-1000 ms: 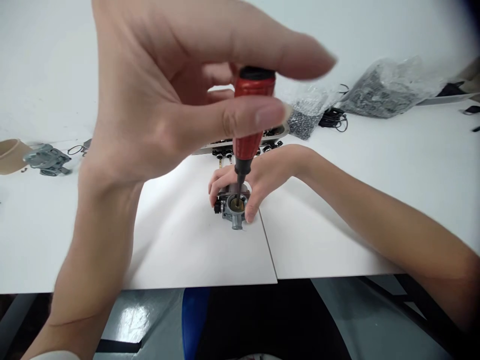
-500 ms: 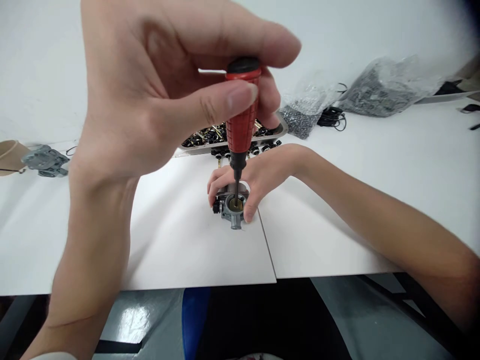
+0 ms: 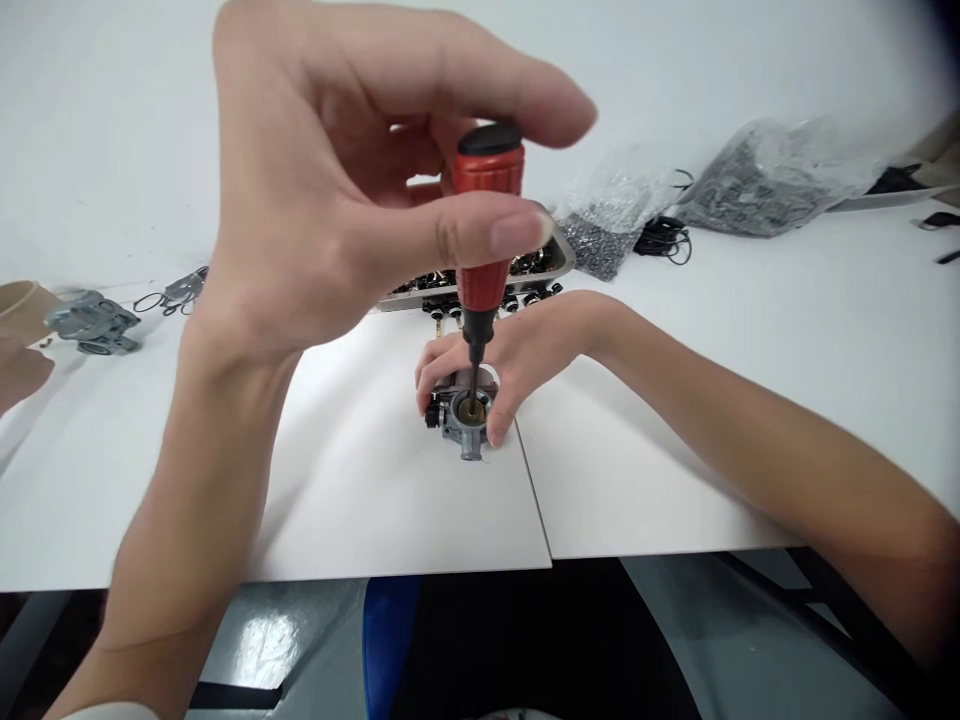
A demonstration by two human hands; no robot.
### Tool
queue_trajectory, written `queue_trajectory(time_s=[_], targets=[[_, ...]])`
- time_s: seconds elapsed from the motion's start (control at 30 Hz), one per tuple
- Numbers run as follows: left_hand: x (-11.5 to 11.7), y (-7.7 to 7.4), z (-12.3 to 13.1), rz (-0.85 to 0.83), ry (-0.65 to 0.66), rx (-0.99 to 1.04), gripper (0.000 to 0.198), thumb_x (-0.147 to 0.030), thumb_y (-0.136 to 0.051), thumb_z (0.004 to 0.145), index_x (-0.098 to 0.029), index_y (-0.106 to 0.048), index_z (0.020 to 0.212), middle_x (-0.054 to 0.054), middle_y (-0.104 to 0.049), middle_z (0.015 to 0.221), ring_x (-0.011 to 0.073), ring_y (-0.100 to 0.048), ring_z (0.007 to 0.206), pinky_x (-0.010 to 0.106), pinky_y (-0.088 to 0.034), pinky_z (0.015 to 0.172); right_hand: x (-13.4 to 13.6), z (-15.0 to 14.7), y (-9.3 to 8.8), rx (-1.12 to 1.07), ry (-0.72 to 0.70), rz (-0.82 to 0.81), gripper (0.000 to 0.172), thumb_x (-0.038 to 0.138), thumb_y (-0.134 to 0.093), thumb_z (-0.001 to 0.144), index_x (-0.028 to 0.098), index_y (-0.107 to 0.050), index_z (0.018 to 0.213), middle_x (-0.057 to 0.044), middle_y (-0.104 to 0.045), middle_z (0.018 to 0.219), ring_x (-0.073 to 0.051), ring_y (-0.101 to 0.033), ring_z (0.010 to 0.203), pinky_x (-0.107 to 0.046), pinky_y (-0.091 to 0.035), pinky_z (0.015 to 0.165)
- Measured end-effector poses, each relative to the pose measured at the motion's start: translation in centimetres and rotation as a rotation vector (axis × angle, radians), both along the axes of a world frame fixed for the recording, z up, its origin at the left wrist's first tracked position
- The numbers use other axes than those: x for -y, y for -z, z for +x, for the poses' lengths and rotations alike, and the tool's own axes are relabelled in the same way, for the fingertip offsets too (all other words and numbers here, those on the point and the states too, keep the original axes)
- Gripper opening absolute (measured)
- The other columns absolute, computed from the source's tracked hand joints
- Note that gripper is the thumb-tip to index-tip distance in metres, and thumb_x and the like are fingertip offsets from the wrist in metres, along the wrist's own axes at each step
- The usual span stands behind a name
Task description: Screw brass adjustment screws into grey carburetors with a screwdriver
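Note:
My left hand [image 3: 330, 200] is closed around the red handle of a screwdriver [image 3: 489, 175], its thumb across the near side and the index finger reaching over the black end cap. The screwdriver stands nearly upright, and its tip reaches into the round bore of a grey metal carburetor [image 3: 471, 445], where a brass-coloured disc shows. Low on the white table, my right hand [image 3: 525, 360] grips the carburetor from behind, thumb on the right side and fingers on the left by a black knob. The palm hides part of its far side.
Behind the hands stands a metal tray [image 3: 561, 255] of small brass and black parts, with several more lined up before it. Clear bags of parts [image 3: 772, 180] lie at back right. Leftward are another carburetor [image 3: 94, 320], a paper cup [image 3: 26, 305] and another person's hand [image 3: 22, 375].
My left hand has shifted right and turned around the screwdriver handle, its thumb now further across. My right hand and the carburetor stay put. Another person's hand has appeared at the left edge.

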State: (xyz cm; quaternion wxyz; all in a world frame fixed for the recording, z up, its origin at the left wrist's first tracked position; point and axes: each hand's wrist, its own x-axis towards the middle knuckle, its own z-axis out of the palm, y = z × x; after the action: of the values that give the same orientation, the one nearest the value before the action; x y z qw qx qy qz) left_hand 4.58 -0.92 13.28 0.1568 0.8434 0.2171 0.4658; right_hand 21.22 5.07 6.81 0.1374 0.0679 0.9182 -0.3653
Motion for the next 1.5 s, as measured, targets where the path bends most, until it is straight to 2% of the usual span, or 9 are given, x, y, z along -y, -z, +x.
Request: queue_trajectory(time_s=[0.17, 0.27, 0.43, 0.53, 0.73, 0.9, 1.13, 1.37, 1.5], targets=[[0.9, -0.3, 0.1, -0.151, 0.259, 0.037, 0.047, -0.053, -0.055, 0.087, -0.016, -0.07, 0.112, 0.004, -0.069, 0.101, 0.0285, -0.071, 0.095, 0.043, -0.065, 0.065, 0.1, 0.1, -0.3, -0.017, -0.034, -0.025, 0.054, 0.034, -0.077, 0.074, 0.032, -0.059, 0.125, 0.002, -0.061, 0.124, -0.021, -0.059, 0.114, -0.028, -0.051, 0.094], [0.8, -0.4, 0.1, -0.2, 0.193, -0.001, 0.05, -0.054, -0.054, 0.087, -0.012, -0.069, 0.111, 0.007, -0.068, 0.107, 0.0288, -0.07, 0.1, 0.045, -0.065, 0.073, 0.0, 0.2, -0.1, -0.037, -0.037, -0.009, 0.054, 0.035, -0.077, 0.074, 0.032, -0.059, 0.125, 0.001, -0.06, 0.127, -0.021, -0.059, 0.114, -0.027, -0.052, 0.093], [0.6, -0.2, -0.1, 0.055, 0.068, -0.023, 0.044, -0.058, -0.064, 0.077, -0.018, -0.072, 0.094, 0.003, -0.067, 0.089, 0.0265, -0.072, 0.079, 0.038, -0.061, 0.058, -0.1, 0.1, 0.0, -0.015, -0.04, 0.04, 0.057, 0.039, -0.077, 0.074, 0.033, -0.058, 0.128, 0.001, -0.057, 0.132, -0.023, -0.057, 0.118, -0.029, -0.052, 0.094], [1.2, -0.2, -0.3, -0.087, -0.043, -0.026, 0.057, -0.066, -0.046, 0.084, -0.02, -0.069, 0.109, 0.005, -0.068, 0.097, 0.0312, -0.072, 0.091, 0.045, -0.064, 0.062, -0.1, 0.1, 0.0, -0.007, -0.028, 0.034, 0.058, 0.04, -0.078, 0.074, 0.032, -0.058, 0.128, 0.0, -0.056, 0.132, -0.023, -0.057, 0.117, -0.028, -0.051, 0.094], [1.9, -0.7, 0.0, -0.159, 0.112, -0.063, 0.056, -0.062, -0.047, 0.087, -0.017, -0.067, 0.114, 0.006, -0.069, 0.107, 0.0341, -0.068, 0.106, 0.053, -0.065, 0.073, -0.2, 0.3, 0.1, -0.042, -0.032, -0.036, 0.055, 0.039, -0.078, 0.074, 0.031, -0.06, 0.125, 0.0, -0.058, 0.128, -0.021, -0.059, 0.112, -0.028, -0.051, 0.093], [1.2, -0.3, 0.0, 0.01, 0.025, -0.062, 0.049, -0.06, -0.055, 0.082, -0.02, -0.07, 0.107, 0.002, -0.069, 0.099, 0.0278, -0.073, 0.085, 0.046, -0.063, 0.064, -0.2, 0.2, 0.1, -0.033, -0.042, -0.046, 0.057, 0.039, -0.078, 0.074, 0.03, -0.059, 0.127, 0.0, -0.059, 0.128, -0.023, -0.059, 0.114, -0.029, -0.051, 0.094], [1.7, -0.2, -0.2, -0.161, 0.067, -0.03, 0.059, -0.061, -0.043, 0.088, -0.015, -0.067, 0.116, 0.01, -0.067, 0.111, 0.0328, -0.07, 0.1, 0.048, -0.064, 0.07, 0.0, 0.2, -0.1, -0.017, -0.019, -0.017, 0.056, 0.036, -0.078, 0.073, 0.031, -0.06, 0.126, 0.0, -0.059, 0.127, -0.023, -0.059, 0.114, -0.029, -0.052, 0.092], [1.3, -0.3, -0.1, -0.04, 0.023, -0.041, 0.037, -0.049, -0.066, 0.08, -0.02, -0.072, 0.103, 0.004, -0.065, 0.096, 0.0314, -0.072, 0.088, 0.045, -0.063, 0.064, -0.1, 0.1, 0.0, -0.022, 0.004, -0.026, 0.057, 0.036, -0.079, 0.072, 0.032, -0.06, 0.125, 0.0, -0.059, 0.127, -0.023, -0.06, 0.111, -0.03, -0.052, 0.09], [1.3, -0.3, -0.1, -0.136, 0.002, -0.006, 0.049, -0.057, -0.059, 0.082, -0.021, -0.07, 0.112, 0.008, -0.067, 0.096, 0.0331, -0.072, 0.09, 0.048, -0.064, 0.062, 0.1, 0.1, -0.1, 0.004, 0.005, -0.008, 0.054, 0.036, -0.079, 0.072, 0.031, -0.062, 0.122, 0.0, -0.06, 0.126, -0.022, -0.062, 0.106, -0.03, -0.053, 0.088]])
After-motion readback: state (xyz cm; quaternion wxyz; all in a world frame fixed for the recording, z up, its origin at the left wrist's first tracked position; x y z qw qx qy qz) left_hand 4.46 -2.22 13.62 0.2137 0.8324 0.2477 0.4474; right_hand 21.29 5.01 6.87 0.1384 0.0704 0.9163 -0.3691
